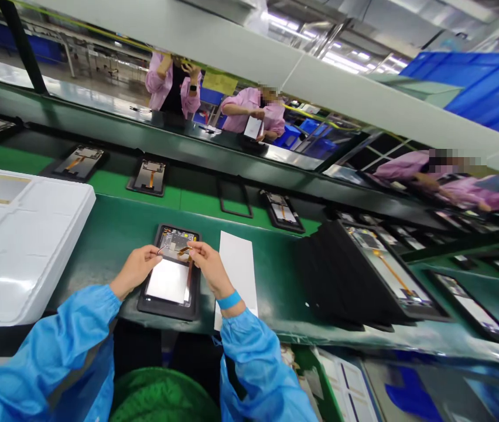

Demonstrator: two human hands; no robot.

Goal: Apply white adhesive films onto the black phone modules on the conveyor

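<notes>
the left hand [135,269] is closing in a small pinch, and its thumb and finger are gripping a thin flexible strip [183,251] just above a tablet [169,293]. the right hand [209,269] is also closing in a pinch over the top part of the tablet, but the piece between its fingers is too small, so i cannot tell if both hands are gripping the same strip.

the tablet is lying flat on the green bench [113,246], inside a black frame, with its back open. a circuit board [174,243] is showing at the upper part, and a silver panel [167,281] is covering the lower part. a white paper sheet [237,275] is lying just beside the tablet on the right, and a big white foam tray [25,246] is sitting on the left of the bench.

a blue wristband [229,300] is circling the right wrist, and blue sleeves [258,369] are covering both arms. a green bin [161,398] is standing below the bench. on the right, a pile of black frames [341,275] is leaning beside another open tablet [390,269]. further away, more tablets [146,177] are lying in a row, and a co-worker in a pink coat [249,111] is holding a white card [253,127] in front of the body.
</notes>
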